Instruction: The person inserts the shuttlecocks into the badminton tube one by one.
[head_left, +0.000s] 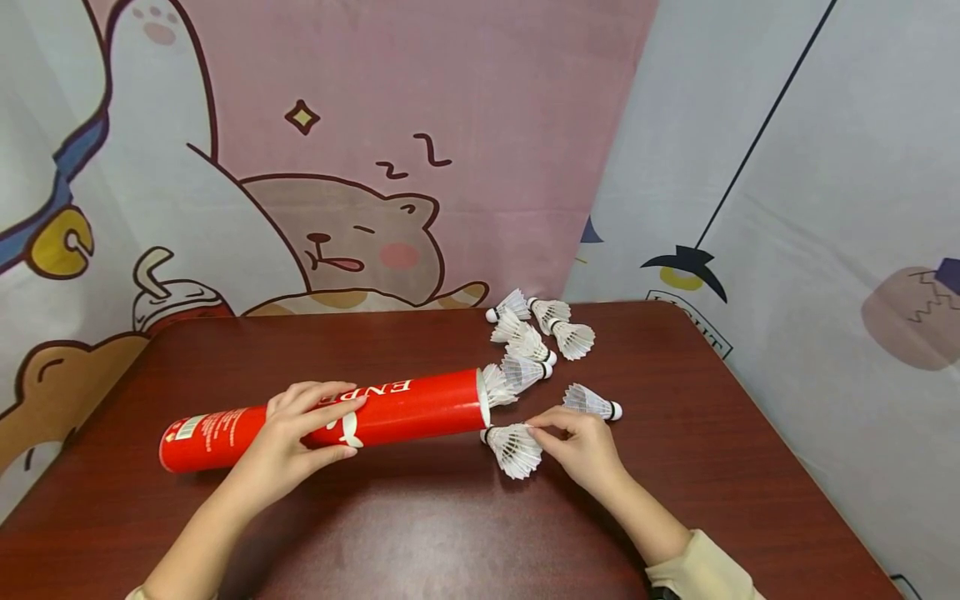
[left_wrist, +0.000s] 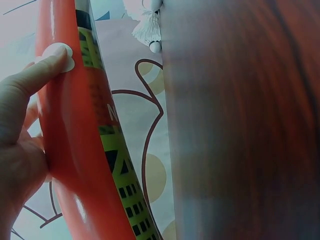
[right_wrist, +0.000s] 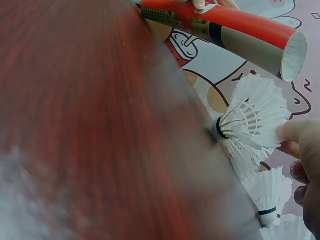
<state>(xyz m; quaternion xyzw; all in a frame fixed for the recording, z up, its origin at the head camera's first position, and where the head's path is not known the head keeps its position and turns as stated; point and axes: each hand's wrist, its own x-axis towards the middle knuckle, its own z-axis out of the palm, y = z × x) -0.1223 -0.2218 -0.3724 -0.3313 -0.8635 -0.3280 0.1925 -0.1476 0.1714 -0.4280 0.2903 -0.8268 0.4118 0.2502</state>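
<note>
My left hand (head_left: 303, 425) grips a red shuttlecock tube (head_left: 427, 408) around its middle, thumb on the near side. The tube's uncapped end points right, and in the right wrist view its mouth (right_wrist: 294, 57) shows a pale inner wall. Just in front of that end, my right hand (head_left: 585, 446) pinches the feather skirt of a white shuttlecock (head_left: 516, 452) between thumb and fingertips. This shuttlecock's cork faces left, toward the tube, and its skirt spreads toward the right hand. Behind the mouth lie other shuttlecocks (head_left: 527, 372), close to the tube's rim.
Several more white shuttlecocks (head_left: 573, 339) are clustered at the back of the dark red-brown table (head_left: 420, 525). A single shuttlecock (head_left: 590, 402) lies just behind the right hand. A cartoon-printed cloth (head_left: 525, 125) hangs behind the table.
</note>
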